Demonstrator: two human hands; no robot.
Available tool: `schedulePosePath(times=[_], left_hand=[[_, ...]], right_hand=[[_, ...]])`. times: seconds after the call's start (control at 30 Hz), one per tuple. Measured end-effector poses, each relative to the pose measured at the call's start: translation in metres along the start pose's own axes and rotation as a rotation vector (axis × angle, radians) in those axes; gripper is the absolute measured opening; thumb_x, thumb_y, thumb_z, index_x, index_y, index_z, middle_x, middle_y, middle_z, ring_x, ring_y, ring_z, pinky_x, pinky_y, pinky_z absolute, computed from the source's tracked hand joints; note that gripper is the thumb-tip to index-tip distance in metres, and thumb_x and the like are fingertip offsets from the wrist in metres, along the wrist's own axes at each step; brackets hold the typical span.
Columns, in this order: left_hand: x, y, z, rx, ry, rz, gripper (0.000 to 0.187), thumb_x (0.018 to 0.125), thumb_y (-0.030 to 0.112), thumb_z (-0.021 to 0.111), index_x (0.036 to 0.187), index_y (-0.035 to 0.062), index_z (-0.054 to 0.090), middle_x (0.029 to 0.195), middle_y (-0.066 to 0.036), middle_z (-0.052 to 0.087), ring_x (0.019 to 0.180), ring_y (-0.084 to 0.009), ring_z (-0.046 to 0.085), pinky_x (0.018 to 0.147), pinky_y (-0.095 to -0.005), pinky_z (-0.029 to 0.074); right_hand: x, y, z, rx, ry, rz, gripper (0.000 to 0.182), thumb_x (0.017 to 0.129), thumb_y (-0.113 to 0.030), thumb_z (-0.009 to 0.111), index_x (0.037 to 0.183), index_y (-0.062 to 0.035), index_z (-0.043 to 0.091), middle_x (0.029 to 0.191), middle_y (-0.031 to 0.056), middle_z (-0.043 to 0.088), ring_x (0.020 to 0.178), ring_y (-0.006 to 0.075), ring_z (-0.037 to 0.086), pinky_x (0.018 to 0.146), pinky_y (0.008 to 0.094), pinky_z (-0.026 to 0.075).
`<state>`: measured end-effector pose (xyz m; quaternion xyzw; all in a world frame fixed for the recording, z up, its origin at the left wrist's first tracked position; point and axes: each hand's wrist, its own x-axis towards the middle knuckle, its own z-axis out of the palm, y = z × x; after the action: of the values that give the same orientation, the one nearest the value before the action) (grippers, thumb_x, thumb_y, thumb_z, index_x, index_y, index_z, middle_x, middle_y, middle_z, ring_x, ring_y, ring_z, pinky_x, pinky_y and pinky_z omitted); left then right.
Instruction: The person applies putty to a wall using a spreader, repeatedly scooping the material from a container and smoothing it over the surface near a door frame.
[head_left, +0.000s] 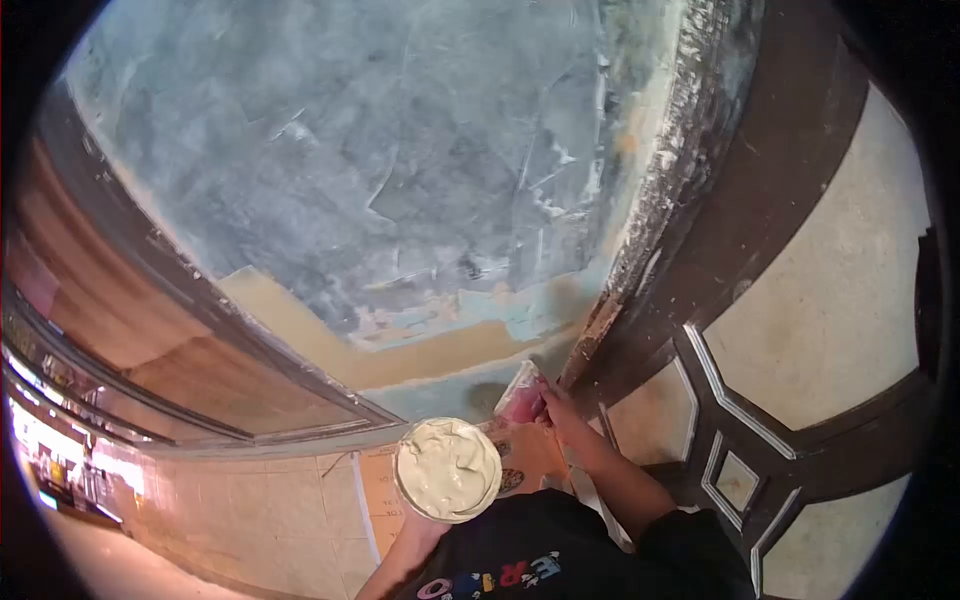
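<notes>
My left hand [428, 527] holds up a round tub of pale, creamy filler [447, 470] in front of my body, its fingers mostly hidden beneath the tub. The filler's surface is uneven, with folds and swirls. In my right hand [560, 412] is a putty knife [520, 396] with a wide pinkish-red blade, whitish along its far edge. The blade is low by the wall's bottom right corner, right of the tub. Ahead rises a wall [400, 180] with patchy grey-blue plaster, bare tan and light-blue strips near its base.
A dark, paint-flecked frame [650, 230] borders the wall on the right, beside dark panelling with cream insets [820, 300]. Brown wood trim [190, 300] runs along the left. An orange printed sheet [380, 500] lies on the tiled floor [250, 510].
</notes>
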<state>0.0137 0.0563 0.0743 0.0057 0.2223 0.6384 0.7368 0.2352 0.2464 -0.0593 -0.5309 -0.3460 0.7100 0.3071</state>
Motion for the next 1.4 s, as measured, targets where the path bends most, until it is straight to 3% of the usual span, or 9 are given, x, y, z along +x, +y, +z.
schedulePosePath(times=[0.03,0.07,0.1,0.13,0.17,0.23,0.5,1.17,1.4], left_hand=[[-0.1,0.0,-0.104,0.006,-0.004,-0.015,0.062,0.094,0.055,0.031,0.138,0.0126,0.04,0.139,-0.013,0.044,0.126,-0.0329,0.045,0.105,-0.0509,0.037],[0.004,-0.006,0.003,0.013,-0.009,-0.028,0.062,0.094,0.055,0.031,0.138,0.0126,0.04,0.139,-0.013,0.044,0.126,-0.0328,0.045,0.105,-0.0508,0.037],[-0.098,-0.001,-0.105,0.019,-0.013,-0.039,0.062,0.094,0.055,0.031,0.138,0.0126,0.04,0.139,-0.013,0.044,0.126,-0.0328,0.045,0.105,-0.0508,0.037],[0.007,-0.006,0.006,0.026,-0.017,-0.048,0.062,0.094,0.054,0.031,0.138,0.0126,0.04,0.139,-0.013,0.044,0.126,-0.0328,0.045,0.105,-0.0508,0.037],[-0.086,0.0,-0.094,0.032,-0.021,-0.053,0.062,0.094,0.054,0.031,0.138,0.0126,0.04,0.139,-0.013,0.044,0.126,-0.0328,0.045,0.105,-0.0508,0.037],[-0.002,-0.003,-0.003,0.041,-0.028,-0.056,0.061,0.094,0.054,0.031,0.138,0.0126,0.04,0.139,-0.013,0.044,0.126,-0.0327,0.045,0.105,-0.0507,0.037],[-0.002,-0.013,0.001,0.079,-0.03,-0.045,0.061,0.094,0.054,0.031,0.138,0.0127,0.039,0.139,-0.012,0.044,0.126,-0.0325,0.045,0.105,-0.0506,0.037],[0.004,-0.025,0.008,0.127,-0.042,-0.055,0.059,0.095,0.052,0.031,0.138,0.0128,0.039,0.139,-0.012,0.044,0.126,-0.0321,0.045,0.106,-0.0501,0.037],[0.004,-0.021,0.01,0.132,-0.037,-0.031,0.059,0.095,0.051,0.031,0.138,0.0128,0.039,0.139,-0.012,0.044,0.126,-0.0319,0.044,0.106,-0.05,0.036]], right_hand=[[0.003,0.015,-0.01,0.01,0.015,-0.003,0.025,0.099,-0.037,0.045,0.109,-0.0164,0.053,0.065,0.0017,0.052,0.046,0.0112,0.05,0.041,0.0269,0.039],[0.005,0.03,-0.019,0.091,0.116,0.071,0.022,0.098,-0.036,0.046,0.108,-0.0173,0.053,0.064,0.002,0.05,0.047,0.0119,0.05,0.04,0.0269,0.038],[0.01,0.045,-0.028,0.173,0.215,0.145,0.019,0.098,-0.035,0.047,0.106,-0.0181,0.053,0.063,0.0022,0.049,0.047,0.0127,0.051,0.039,0.027,0.038],[0.019,0.059,-0.041,0.253,0.227,0.179,0.016,0.098,-0.031,0.049,0.104,-0.0168,0.052,0.063,0.0017,0.048,0.047,0.0138,0.051,0.038,0.0263,0.038],[0.03,0.066,-0.051,0.26,0.231,0.175,0.016,0.098,-0.031,0.049,0.104,-0.0168,0.052,0.063,0.0017,0.048,0.047,0.0138,0.051,0.038,0.0263,0.038],[0.046,0.07,-0.064,0.375,0.239,0.032,0.015,0.097,-0.03,0.051,0.105,-0.0174,0.05,0.066,0.0019,0.05,0.048,0.0146,0.052,0.038,0.0251,0.04],[0.096,-0.031,-0.054,0.305,0.257,-0.13,0.029,0.092,-0.042,0.056,0.106,-0.0184,0.049,0.078,0.0042,0.055,0.055,0.0181,0.058,0.043,0.0253,0.046],[0.089,0.003,-0.048,0.287,0.234,0.098,0.038,0.092,-0.053,0.049,0.104,-0.0173,0.05,0.083,0.004,0.056,0.059,0.0213,0.063,0.051,0.0344,0.054],[0.075,-0.049,-0.037,0.318,0.199,-0.23,0.039,0.095,-0.045,0.048,0.117,-0.0124,0.046,0.085,0.0055,0.057,0.061,0.0214,0.064,0.053,0.0331,0.055]])
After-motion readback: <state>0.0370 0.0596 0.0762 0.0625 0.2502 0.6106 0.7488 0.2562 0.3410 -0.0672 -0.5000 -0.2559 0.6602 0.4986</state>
